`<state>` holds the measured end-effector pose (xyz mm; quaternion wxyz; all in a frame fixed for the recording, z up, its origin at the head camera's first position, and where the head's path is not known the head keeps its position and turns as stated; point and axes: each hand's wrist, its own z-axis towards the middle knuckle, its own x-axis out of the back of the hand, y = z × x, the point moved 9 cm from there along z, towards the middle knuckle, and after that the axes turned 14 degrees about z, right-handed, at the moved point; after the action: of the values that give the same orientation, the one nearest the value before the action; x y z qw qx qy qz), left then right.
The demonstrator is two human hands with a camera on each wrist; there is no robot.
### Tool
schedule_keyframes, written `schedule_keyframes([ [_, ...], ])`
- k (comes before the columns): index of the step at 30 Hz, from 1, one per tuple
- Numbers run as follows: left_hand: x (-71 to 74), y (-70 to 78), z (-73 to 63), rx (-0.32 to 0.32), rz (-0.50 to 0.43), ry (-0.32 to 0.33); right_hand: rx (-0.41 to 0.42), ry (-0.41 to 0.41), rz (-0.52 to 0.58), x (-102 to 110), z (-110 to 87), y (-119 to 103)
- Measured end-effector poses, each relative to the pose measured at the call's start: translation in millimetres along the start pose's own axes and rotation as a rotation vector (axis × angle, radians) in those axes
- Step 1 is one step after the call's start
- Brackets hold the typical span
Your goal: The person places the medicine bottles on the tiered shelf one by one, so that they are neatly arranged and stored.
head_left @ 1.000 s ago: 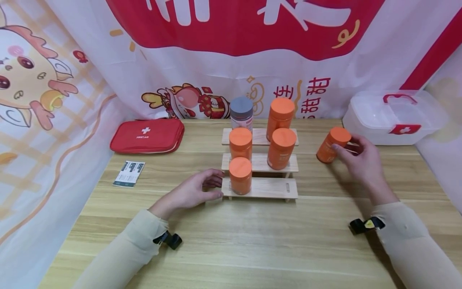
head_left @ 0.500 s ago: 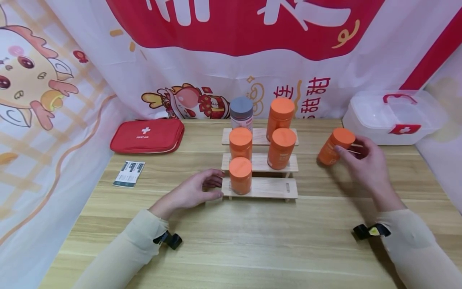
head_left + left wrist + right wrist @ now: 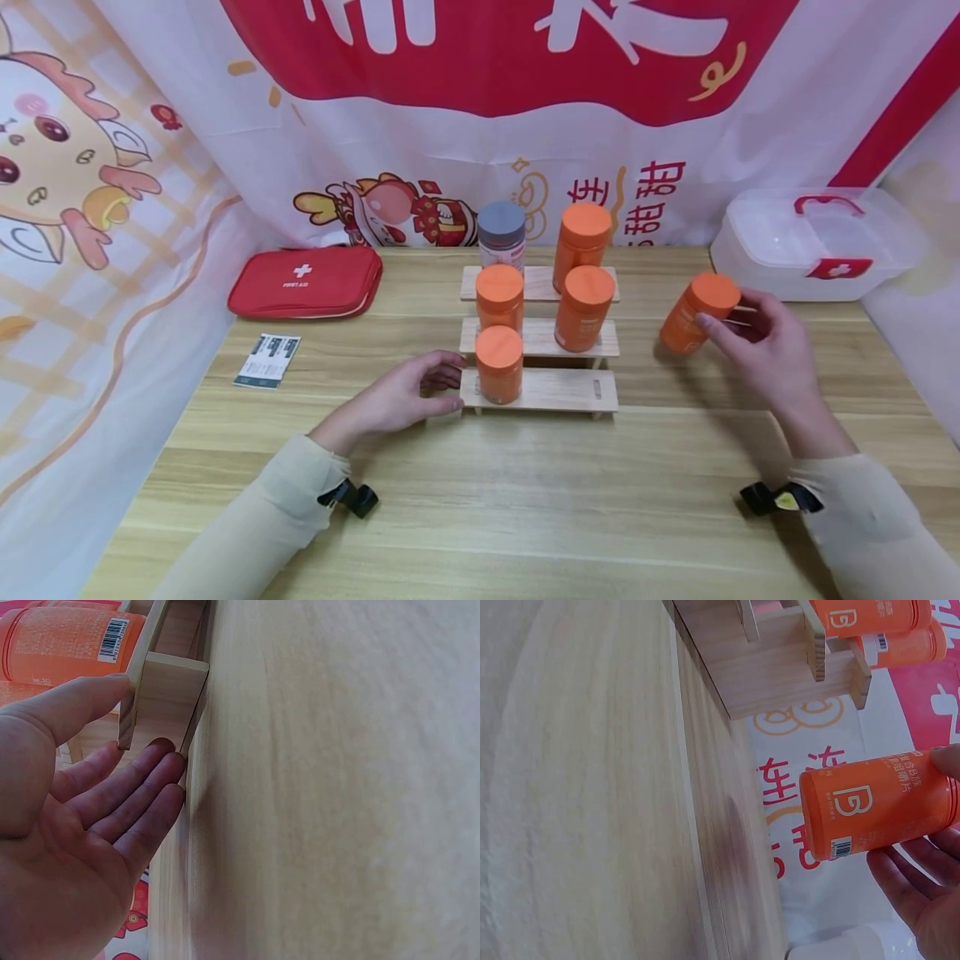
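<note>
My right hand (image 3: 772, 350) grips an orange supplement bottle (image 3: 692, 321) near its cap, thumb on one side and fingers on the other. The bottle leans, its cap toward the hand, and in the right wrist view its printed body (image 3: 870, 804) appears raised off the table. At the left end of a three-step wooden shelf (image 3: 558, 390) my left hand (image 3: 397, 392) rests with fingers extended. Thumb and index fingertip touch the plank's end (image 3: 139, 682). An orange bottle (image 3: 499, 367) stands on the front step, two on the middle, and one beside a grey-capped bottle (image 3: 502, 242) at the back.
A red first-aid pouch (image 3: 306, 283) and a printed card (image 3: 268, 361) lie at the left of the wooden table (image 3: 525, 517). Behind the right hand stands a translucent white box (image 3: 780, 275) with a red handle. A printed cloth (image 3: 420, 133) hangs behind.
My right hand has shifted slightly right and toward me, carrying the orange bottle, which tilts more than before. The left hand and the shelf have kept their places.
</note>
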<state>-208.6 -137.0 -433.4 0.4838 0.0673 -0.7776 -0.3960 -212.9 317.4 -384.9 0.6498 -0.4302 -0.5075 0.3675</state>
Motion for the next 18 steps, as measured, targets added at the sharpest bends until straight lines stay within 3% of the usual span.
schedule_keyframes([
  [11,-0.5,-1.3,0.8,0.022,0.001,0.0,0.011,-0.013,-0.018,-5,-12.2,-11],
  [18,-0.1,-0.7,0.6,0.027,-0.004,-0.003,0.073,-0.02,0.009,-12,-24.9,-22],
])
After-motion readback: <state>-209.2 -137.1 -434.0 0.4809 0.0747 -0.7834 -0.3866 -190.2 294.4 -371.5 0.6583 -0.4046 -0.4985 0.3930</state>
